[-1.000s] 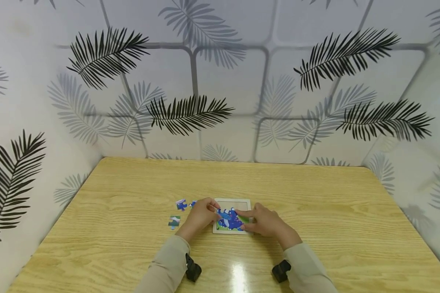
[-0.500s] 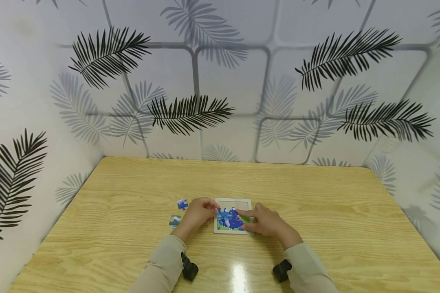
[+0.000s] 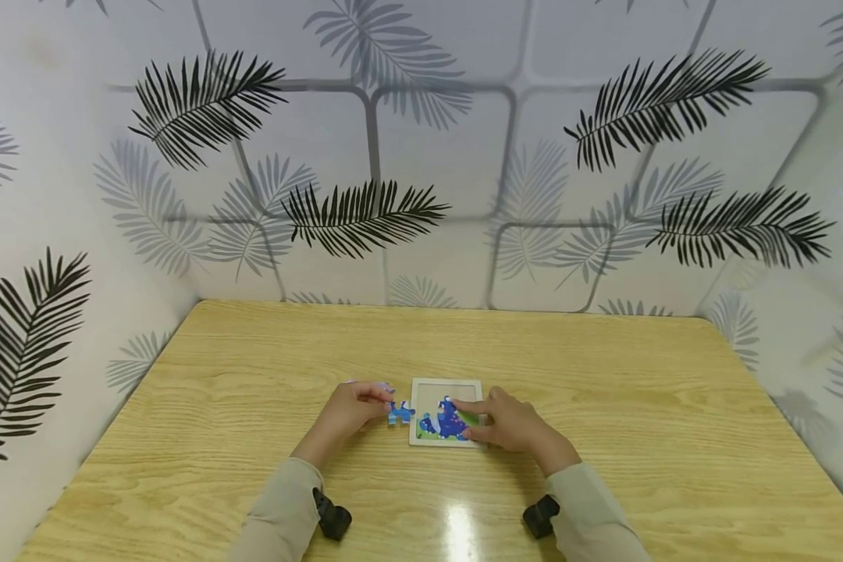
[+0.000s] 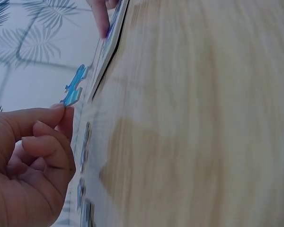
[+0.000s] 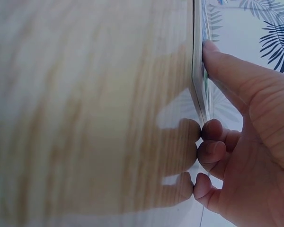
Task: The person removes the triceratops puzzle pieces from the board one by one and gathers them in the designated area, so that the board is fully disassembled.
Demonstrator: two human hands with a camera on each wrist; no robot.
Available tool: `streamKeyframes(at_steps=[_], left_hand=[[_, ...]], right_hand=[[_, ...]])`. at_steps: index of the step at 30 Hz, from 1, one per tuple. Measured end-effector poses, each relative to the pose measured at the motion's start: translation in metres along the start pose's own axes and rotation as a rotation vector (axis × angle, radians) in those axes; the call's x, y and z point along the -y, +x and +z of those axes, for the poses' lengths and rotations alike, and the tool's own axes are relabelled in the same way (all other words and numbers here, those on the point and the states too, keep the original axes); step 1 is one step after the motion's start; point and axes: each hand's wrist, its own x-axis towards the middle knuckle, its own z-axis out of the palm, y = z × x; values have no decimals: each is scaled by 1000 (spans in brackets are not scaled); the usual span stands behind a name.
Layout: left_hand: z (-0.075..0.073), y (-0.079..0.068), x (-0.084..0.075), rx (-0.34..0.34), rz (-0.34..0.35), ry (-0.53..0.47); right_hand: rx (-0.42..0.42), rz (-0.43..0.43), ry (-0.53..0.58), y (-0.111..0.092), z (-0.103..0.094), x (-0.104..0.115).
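My left hand (image 3: 346,412) pinches a blue jigsaw piece (image 3: 400,412) between thumb and index finger, just left of the puzzle frame (image 3: 446,382). In the left wrist view the piece (image 4: 75,86) is held up off the table, its other fingers curled beneath. Inside the white-rimmed frame lie joined blue and green dinosaur pieces (image 3: 451,424); its upper part and left side show bare backing. My right hand (image 3: 511,421) rests at the frame's right side, with thumb and index finger extended onto the pieces. Seen from the right wrist, the thumb (image 5: 222,64) presses on the puzzle and the lower fingers touch the table.
Loose jigsaw pieces (image 4: 85,146) lie flat on the table beneath and beside the left hand, mostly hidden by it in the head view. The wooden table (image 3: 604,375) runs back to a leaf-patterned wall (image 3: 449,172).
My left hand has drawn back leftward from the frame, taking the blue jigsaw piece out of the puzzle's left side. The right hand has stayed in place.
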Motion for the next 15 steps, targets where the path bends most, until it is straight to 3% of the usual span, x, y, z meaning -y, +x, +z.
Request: streamKeyframes(at_steps=[8,15], left_hand=[[-26,-7,8,-32,-11,68],[-36,-12,11,-50,9,202]], right_hand=[[-2,-2,-11,-1,-3,2],[-1,-8,-3,-2,-2,1]])
